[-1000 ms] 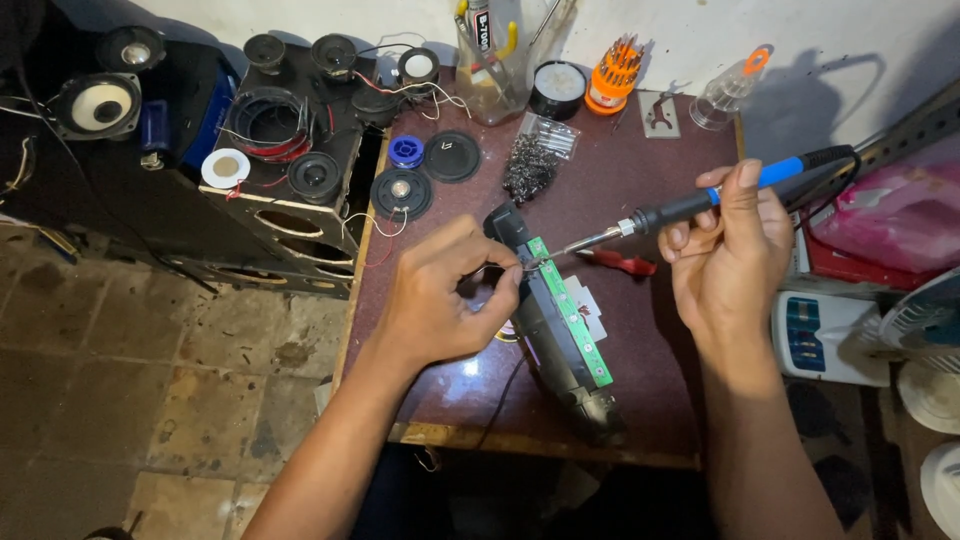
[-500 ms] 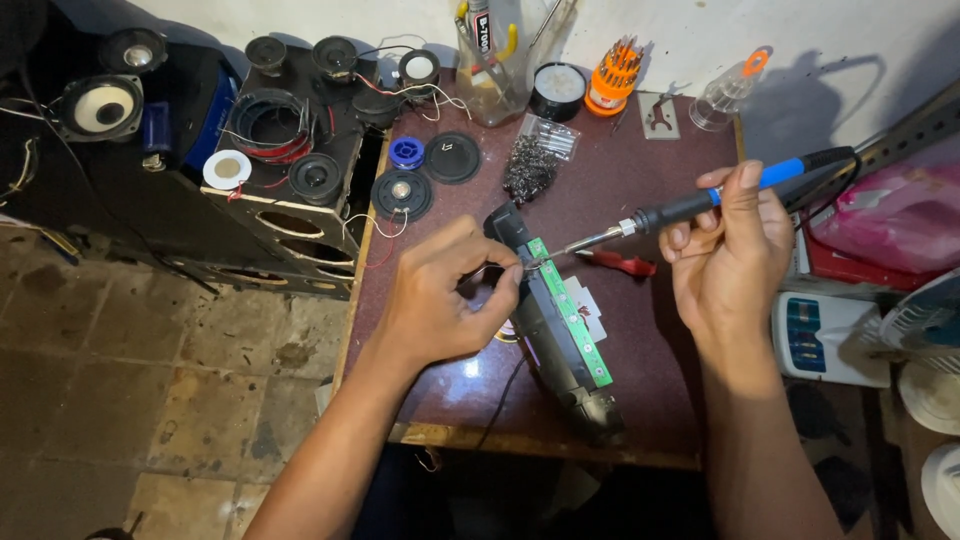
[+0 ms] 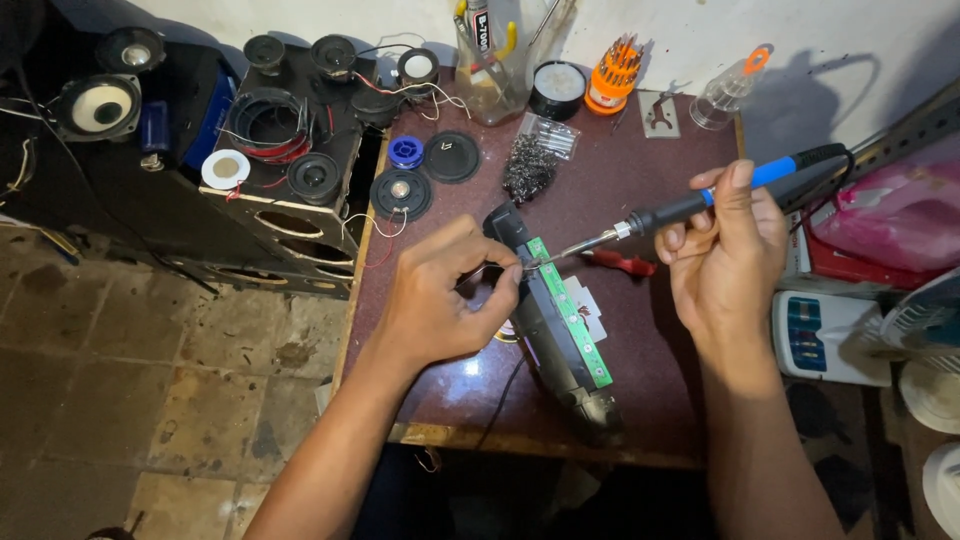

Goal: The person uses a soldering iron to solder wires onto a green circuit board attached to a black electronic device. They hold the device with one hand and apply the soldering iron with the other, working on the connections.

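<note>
My right hand [image 3: 725,255] grips a soldering iron [image 3: 690,207] with a black and blue handle, its metal tip touching the top end of a narrow green circuit board [image 3: 570,325]. The board sits on a long black device [image 3: 555,335] lying diagonally on the dark red table [image 3: 640,150]. My left hand [image 3: 445,295] pinches something thin, likely solder wire, right at the iron's tip by the board's top end.
A red-handled tool [image 3: 622,264] lies just right of the board. At the back are a metal wool tip cleaner [image 3: 528,170], an orange screwdriver set [image 3: 612,75], a clear jar [image 3: 492,60] and small speakers [image 3: 402,193]. Black speaker boxes [image 3: 290,160] stand left, a white device [image 3: 830,337] right.
</note>
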